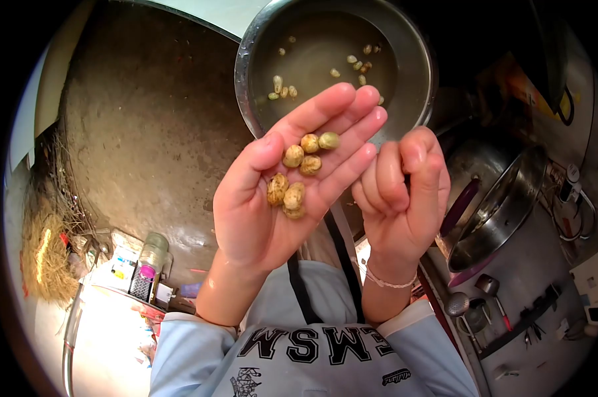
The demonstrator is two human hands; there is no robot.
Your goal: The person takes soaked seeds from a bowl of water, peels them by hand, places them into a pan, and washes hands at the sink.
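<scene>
My left hand (249,215) is palm up above the near edge of a metal basin (244,79), its fingers stretched out together. Several mottled yellow-brown peanuts in their shells (311,165) rest on its palm and finger bases, one of them greener. Beside it, my right hand (405,205) is curled into a fist, with its fingers close to the left little finger. Whatever may be inside that fist is hidden. Cloudy water (312,63) stands in the basin, with several pale, small peanuts (277,84) scattered in it.
A wide pan (494,225) leans at the right, near ladles (488,284) and a skimmer (457,304). At lower left are a glass jar (152,250), a box of small items and a straw broom (47,255). Brown floor (146,132) lies left of the basin.
</scene>
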